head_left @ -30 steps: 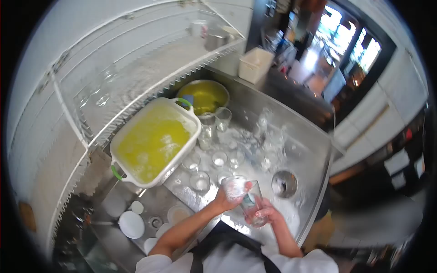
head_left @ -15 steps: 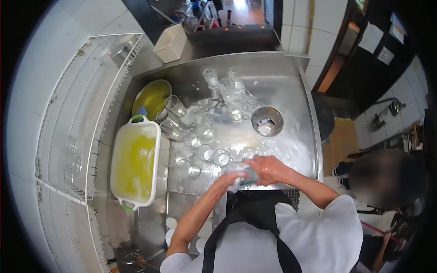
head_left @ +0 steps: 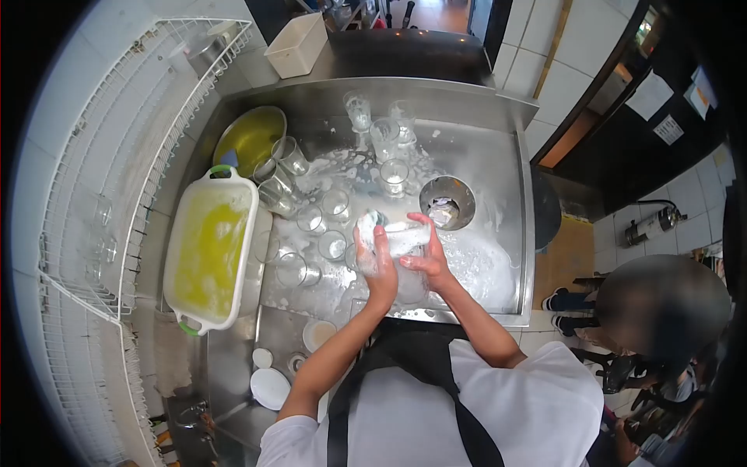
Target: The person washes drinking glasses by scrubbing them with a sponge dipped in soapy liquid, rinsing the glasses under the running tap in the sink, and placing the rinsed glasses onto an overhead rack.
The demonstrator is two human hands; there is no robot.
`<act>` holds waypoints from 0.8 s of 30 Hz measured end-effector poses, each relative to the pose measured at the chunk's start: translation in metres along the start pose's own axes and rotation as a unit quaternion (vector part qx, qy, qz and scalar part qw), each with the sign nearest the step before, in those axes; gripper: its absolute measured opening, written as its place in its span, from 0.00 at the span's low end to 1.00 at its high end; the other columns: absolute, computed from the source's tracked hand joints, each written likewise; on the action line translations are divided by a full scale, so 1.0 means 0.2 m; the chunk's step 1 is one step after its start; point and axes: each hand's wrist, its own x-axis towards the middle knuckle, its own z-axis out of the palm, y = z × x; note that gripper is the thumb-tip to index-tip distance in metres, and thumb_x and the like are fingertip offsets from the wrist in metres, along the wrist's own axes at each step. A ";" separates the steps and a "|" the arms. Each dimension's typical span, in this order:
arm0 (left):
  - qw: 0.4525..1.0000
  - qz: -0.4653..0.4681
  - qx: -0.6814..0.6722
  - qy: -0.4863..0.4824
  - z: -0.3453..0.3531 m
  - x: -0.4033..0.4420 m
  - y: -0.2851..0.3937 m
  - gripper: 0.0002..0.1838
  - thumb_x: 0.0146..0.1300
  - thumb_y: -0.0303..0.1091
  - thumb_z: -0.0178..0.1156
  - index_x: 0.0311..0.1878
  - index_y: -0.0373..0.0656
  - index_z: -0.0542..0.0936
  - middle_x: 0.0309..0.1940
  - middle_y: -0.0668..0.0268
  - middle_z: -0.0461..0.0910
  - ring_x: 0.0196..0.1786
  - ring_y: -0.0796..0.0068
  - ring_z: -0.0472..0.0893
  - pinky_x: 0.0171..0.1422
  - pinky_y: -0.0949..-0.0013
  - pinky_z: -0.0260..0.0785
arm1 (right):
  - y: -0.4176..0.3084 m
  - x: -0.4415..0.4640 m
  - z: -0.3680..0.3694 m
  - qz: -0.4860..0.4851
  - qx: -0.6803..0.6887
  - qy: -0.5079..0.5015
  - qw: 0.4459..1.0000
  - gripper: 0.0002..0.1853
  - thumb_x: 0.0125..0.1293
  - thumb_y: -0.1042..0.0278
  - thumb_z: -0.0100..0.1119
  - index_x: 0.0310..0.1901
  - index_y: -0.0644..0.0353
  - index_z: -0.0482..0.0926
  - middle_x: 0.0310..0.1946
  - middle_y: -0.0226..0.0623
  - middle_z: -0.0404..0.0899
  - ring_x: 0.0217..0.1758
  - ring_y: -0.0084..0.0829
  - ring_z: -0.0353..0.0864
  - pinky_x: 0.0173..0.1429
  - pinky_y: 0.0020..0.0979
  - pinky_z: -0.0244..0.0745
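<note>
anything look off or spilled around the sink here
No breakage that I can see. Suds are spread over the steel counter and among the glasses, and whitish scraps lie in the round opening. Messy, but probably ordinary for washing up.

No lettering can be made out on the papers (head_left: pixel 650 95) or the fire extinguisher (head_left: pixel 655 226).

Sudsy clear glass (head_left: pixel 408 240), sideways above steel sink (head_left: pixel 486 152); foamy sponge (head_left: pixel 371 222) beside it
</note>
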 end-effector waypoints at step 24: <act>0.977 0.095 0.148 -0.120 -0.09 0.35 -0.07 0.12 0.58 0.36 0.68 0.34 0.36 0.81 0.36 0.57 0.80 0.35 0.68 0.80 0.42 0.67 0.70 | 0.18 0.01 -0.12 0.227 0.233 -0.193 0.926 0.42 0.49 0.50 0.64 0.64 0.64 0.62 0.49 0.49 0.74 0.43 0.39 0.79 0.41 0.39 0.77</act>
